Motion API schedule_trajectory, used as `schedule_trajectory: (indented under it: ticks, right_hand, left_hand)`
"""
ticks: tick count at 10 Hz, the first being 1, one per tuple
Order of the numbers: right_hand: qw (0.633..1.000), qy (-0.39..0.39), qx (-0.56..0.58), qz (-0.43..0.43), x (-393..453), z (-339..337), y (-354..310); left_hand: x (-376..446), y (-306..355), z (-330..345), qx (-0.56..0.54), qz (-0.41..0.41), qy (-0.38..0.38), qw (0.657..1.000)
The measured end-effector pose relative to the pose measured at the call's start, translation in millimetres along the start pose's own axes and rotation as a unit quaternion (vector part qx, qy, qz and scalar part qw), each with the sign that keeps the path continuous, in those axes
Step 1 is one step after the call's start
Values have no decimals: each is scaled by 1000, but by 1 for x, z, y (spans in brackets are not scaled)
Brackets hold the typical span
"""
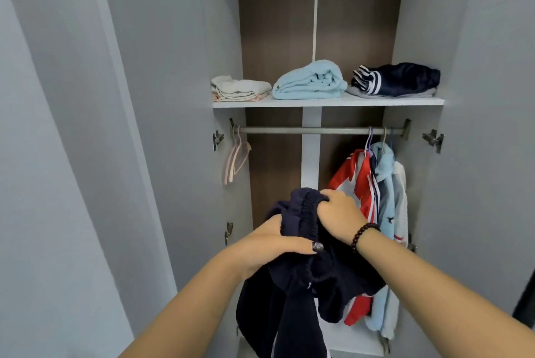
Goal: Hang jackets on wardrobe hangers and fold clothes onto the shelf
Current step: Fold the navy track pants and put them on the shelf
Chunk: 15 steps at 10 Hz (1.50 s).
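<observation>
Head view showed you standing at the open wardrobe with a dark navy garment (304,276) bunched between both hands, in front of the rail (318,130) and below the shelf (327,102). Your left hand (275,244) was curled around the cloth from beneath, thumb pressed across it; your right hand (341,214) had its fingers closed over the ribbed elastic band. Much of the fabric hung loose below, so, in my judgement, it could slip out of the bundle or snag on the hung jackets (373,183) if you lifted it carelessly. The knit looked soft, thick and limp. On the shelf sat a fluffy blue towel (309,81), flat pale folds (237,89) and a smooth striped navy pile (396,79). Thin pink hangers (236,160) hung free.
</observation>
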State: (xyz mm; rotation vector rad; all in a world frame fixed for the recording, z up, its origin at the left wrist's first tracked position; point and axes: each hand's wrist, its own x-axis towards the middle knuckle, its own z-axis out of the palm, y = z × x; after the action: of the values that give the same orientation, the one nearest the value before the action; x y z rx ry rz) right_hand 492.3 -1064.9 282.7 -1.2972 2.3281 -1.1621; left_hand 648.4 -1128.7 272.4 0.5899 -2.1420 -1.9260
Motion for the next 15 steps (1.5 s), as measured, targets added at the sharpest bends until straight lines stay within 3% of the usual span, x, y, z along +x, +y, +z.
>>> schedule_trajectory:
  ticks: [1, 3, 4, 5, 6, 7, 8, 9, 10, 11, 12, 13, 15]
  right_hand:
    - [990, -79, -99, 54, 19, -14, -7]
    - [988, -82, -116, 67, 49, -39, 11]
    - [991, -79, -104, 40, 54, -63, 26]
    - [981, -104, -161, 30, 54, -89, 40]
    - [964, -78, -254, -1, 55, -107, 54]
    - [970, -52, -236, 5, 64, -130, 71]
    - [986, -76, -151, 9, 70, -148, 78]
    - [988, -139, -69, 11, 71, -159, 75]
    - [979, -201, -28, -7, 72, -171, 74]
    - [968, -237, -55, -66, 71, -180, 70]
    - [950, -290, 3, -112, 68, -189, 66]
    - [934, -324, 84, -126, 65, -199, 63]
    - [943, -317, 3, -105, 59, -204, 48]
  left_hand:
    - [10, 2, 4, 92, -17, -11, 996]
    - [40, 0, 19, 247, 19, 118, 962]
    - [49, 6, 17, 249, 41, 148, 956]
    - [56, 14, 4, 263, 35, 163, 950]
    - [61, 23, -8, 259, 44, 207, 943]
    - [61, 31, -22, 263, 54, 243, 932]
    - [59, 34, -35, 291, 60, 268, 916]
    - [60, 38, -44, 248, 70, 253, 932]
    - [60, 42, -46, 213, 75, 186, 956]
    - [61, 42, -47, 236, 94, 193, 948]
    - [60, 45, -48, 245, 110, 168, 949]
    - [56, 53, -46, 182, 122, 138, 966]
    - [57, 69, -38, 215, 129, 154, 956]
